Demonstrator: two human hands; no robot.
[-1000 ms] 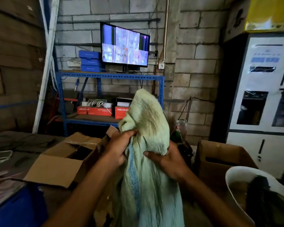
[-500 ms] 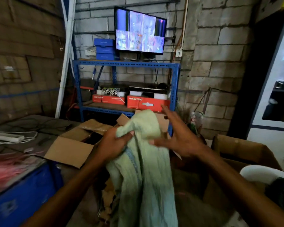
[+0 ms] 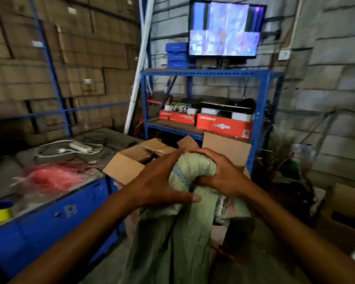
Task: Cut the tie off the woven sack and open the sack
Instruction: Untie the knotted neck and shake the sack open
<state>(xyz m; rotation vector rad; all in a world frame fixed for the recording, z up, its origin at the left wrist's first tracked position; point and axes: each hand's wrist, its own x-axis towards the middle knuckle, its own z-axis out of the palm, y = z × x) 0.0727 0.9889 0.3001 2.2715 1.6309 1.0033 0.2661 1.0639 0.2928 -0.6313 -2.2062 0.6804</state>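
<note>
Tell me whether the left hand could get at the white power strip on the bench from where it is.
Probably yes. The left hand lies spread on the sack without clenching it, and the power strip lies on the open bench top to its left with nothing standing between; whether it is within reach is unclear.

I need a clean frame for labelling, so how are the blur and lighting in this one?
Head view: motion blur softens everything, worst on the red string at left; the monitor glares, washed out; the sack and both hands stay recognisable; the lower corners are dim; wide-angle bending tilts the shelf.
</note>
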